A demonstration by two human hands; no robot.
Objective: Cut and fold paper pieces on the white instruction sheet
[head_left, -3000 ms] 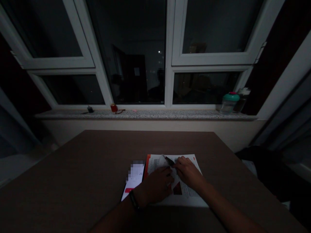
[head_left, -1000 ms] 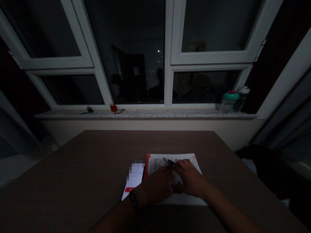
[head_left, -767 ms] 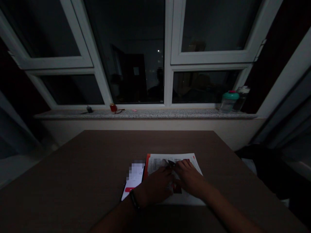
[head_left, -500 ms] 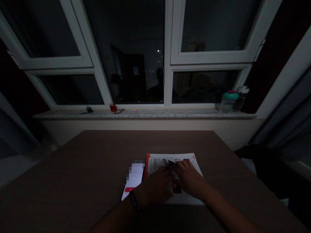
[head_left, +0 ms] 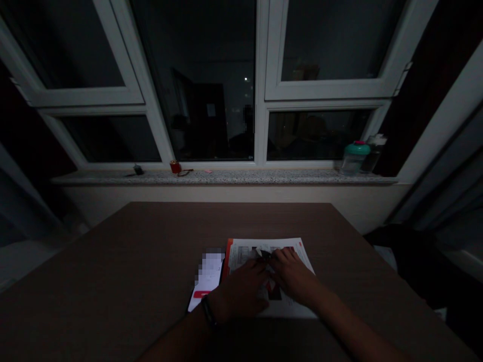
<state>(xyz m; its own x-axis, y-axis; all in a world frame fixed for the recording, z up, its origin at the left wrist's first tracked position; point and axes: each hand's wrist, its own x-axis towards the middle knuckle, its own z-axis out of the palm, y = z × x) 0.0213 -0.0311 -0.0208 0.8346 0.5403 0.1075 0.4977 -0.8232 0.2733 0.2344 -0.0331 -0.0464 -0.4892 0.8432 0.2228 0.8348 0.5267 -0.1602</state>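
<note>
- Compared with the frame from three seconds ago, the right hand lies lower and flatter over the page, and less of the pale paper piece shows above the fingers.
- Left hand: palm down, fingers bent and touching the paper piece; whether they grip it I cannot tell, as the hand hides its own fingertips.
- Right hand: fingers bent, their tips at a dark, pointed part beside the pale paper; how firmly they close is too dim to tell.
- The paper piece is between the two hands, over an orange-edged printed booklet that lies on the brown table.
- A lit phone lies just beside the booklet's left edge, partly behind the left forearm, which wears a dark wristband.
- On the speckled sill stand a teal-lidded bottle, a clear bottle and a small red jar.
</note>
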